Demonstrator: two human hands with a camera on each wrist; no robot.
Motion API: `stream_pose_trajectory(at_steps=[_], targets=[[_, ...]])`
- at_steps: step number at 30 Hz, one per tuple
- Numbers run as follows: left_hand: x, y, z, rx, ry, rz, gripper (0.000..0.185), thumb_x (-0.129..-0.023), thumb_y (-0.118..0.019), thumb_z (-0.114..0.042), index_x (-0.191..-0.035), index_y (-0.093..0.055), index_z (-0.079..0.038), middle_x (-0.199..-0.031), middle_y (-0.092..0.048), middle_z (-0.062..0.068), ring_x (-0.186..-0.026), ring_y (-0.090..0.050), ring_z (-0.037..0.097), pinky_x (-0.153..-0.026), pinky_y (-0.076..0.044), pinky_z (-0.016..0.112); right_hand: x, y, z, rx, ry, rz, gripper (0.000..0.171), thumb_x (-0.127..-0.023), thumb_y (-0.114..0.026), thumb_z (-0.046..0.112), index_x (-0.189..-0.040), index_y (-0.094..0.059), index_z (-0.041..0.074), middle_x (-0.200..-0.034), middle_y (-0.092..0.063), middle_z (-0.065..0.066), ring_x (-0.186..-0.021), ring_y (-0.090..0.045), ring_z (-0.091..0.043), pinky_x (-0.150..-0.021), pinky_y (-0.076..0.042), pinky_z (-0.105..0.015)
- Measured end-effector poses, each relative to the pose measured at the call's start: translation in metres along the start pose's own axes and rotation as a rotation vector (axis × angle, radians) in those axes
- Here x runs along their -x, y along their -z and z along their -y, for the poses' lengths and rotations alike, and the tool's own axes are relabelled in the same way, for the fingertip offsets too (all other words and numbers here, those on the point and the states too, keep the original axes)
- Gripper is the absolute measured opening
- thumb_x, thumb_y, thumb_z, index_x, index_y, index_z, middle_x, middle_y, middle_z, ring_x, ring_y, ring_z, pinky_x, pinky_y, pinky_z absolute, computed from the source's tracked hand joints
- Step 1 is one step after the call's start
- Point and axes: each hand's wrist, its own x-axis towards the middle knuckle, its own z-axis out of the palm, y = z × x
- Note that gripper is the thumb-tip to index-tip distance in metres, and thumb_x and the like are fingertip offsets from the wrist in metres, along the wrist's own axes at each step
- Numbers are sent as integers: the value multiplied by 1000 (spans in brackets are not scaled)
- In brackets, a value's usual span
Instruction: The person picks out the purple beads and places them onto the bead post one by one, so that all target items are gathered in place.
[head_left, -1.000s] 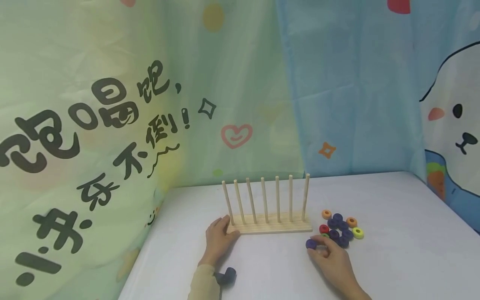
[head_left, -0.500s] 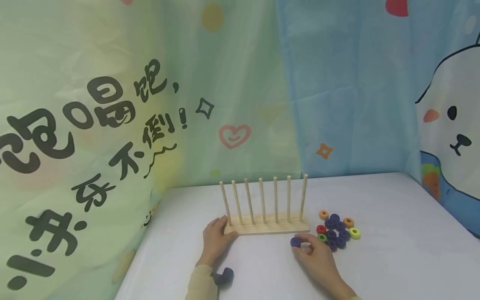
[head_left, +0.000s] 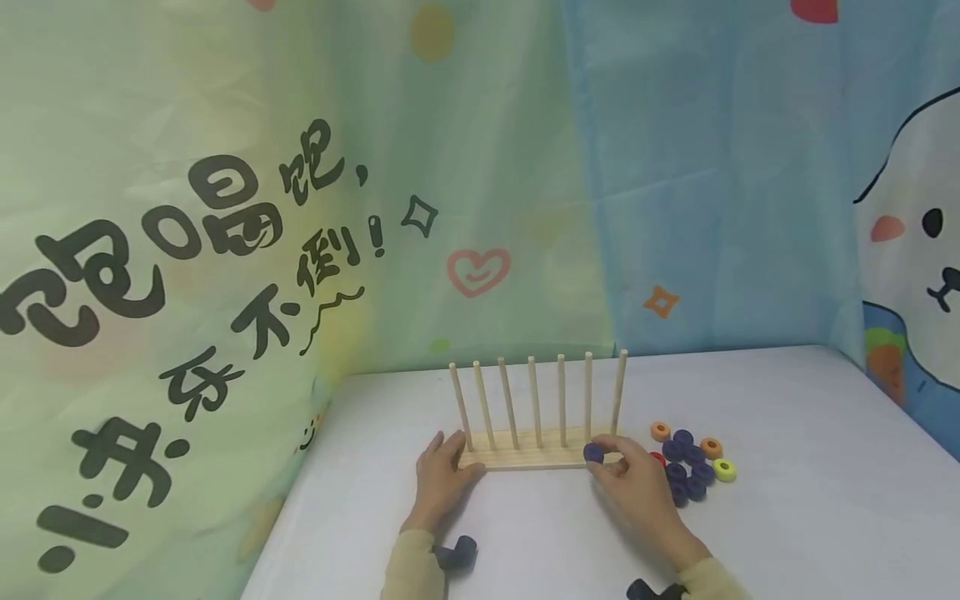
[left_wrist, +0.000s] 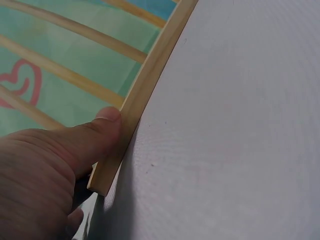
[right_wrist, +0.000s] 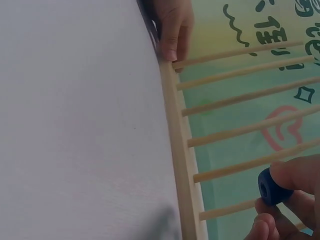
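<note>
A pale wooden peg rack [head_left: 525, 457] with a row of upright pegs stands on the table. My left hand [head_left: 441, 483] grips the left end of its base, the thumb [left_wrist: 102, 127] against the front edge and the other fingers round the far side. Between thumb and fingertips, my right hand [head_left: 641, 492] pinches a dark blue-purple bead [right_wrist: 272, 187]. In the head view the bead overlaps the base's front edge towards the right end. The right wrist view shows the hole in its end face, and bare pegs beyond it.
Right of the rack lies a group of loose beads: several dark purple ones [head_left: 696, 489], two orange ones [head_left: 711, 447], a yellow one [head_left: 724, 470] and a partly covered red one [head_left: 657, 458]. A printed curtain [head_left: 480, 317] hangs behind the white table [head_left: 547, 533].
My right hand has carried the purple bead leftward from the loose beads, then forward to the rack's front edge. My left hand keeps its hold on the base.
</note>
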Motion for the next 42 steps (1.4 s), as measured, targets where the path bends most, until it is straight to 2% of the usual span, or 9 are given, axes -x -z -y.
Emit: stream_pose_trajectory(at_steps=[3,7,15,20,25,30,35,42], targets=[[1,0,0,7,-1,7,57,-79,-78,-34,-130,-61,-16,-138,-58,10,-142,-30,42,-117,-12,62,-4,1,4,-15,18,-4,37,-81,-78,9,-115,-66,5,-99,-71,-8,-53,-50,-3,-42,-43,-22],[3,1,0,12,8,16,57,-80,-77,-32,-130,-60,-12,-137,-58,12,-143,-29,38,-120,-5,56,-7,-3,10,-10,-8,-2,40,-81,-78,13,-118,-65,7,-99,-71,-6,-54,-49,-2,-40,-40,-21],[6,-1,1,-61,-15,2,59,-81,-76,-34,-131,-59,-9,-135,-60,13,-138,-36,44,-117,-12,63,-14,-9,23,-26,-21,21,35,-81,-79,13,-114,-68,10,-101,-70,-4,-57,-52,-7,-44,-44,-22],[9,-2,2,-60,-12,0,60,-80,-76,-34,-132,-59,-10,-135,-60,13,-137,-37,44,-117,-13,63,-17,-10,28,-40,5,25,34,-81,-79,11,-114,-68,9,-102,-70,-6,-61,-54,-8,-45,-46,-22],[8,-2,3,-48,-8,0,61,-81,-76,-35,-133,-58,-10,-136,-59,12,-138,-37,42,-117,-12,61,-24,-7,40,-33,-24,29,33,-81,-79,14,-113,-70,12,-99,-71,-5,-62,-53,-10,-46,-45,-22],[4,-4,3,-45,-5,5,61,-81,-76,-35,-134,-58,-11,-137,-59,10,-139,-36,40,-118,-12,59,-34,-3,56,-55,-56,81,33,-82,-78,18,-114,-70,13,-101,-70,-5,-62,-52,-12,-45,-43,-23],[0,-2,-1,-41,-33,-3,61,-81,-76,-35,-133,-59,-8,-136,-59,12,-137,-39,39,-118,-14,58,-43,-2,73,-113,-110,145,35,-85,-76,21,-118,-67,12,-107,-69,-6,-64,-53,-14,-49,-45,-24],[-1,0,-4,-36,-10,-16,60,-80,-77,-34,-132,-59,-8,-135,-60,12,-136,-41,38,-119,-14,57,-55,-10,94,-106,-57,152,34,-83,-77,16,-116,-68,12,-105,-70,-7,-69,-55,-14,-51,-44,-23]])
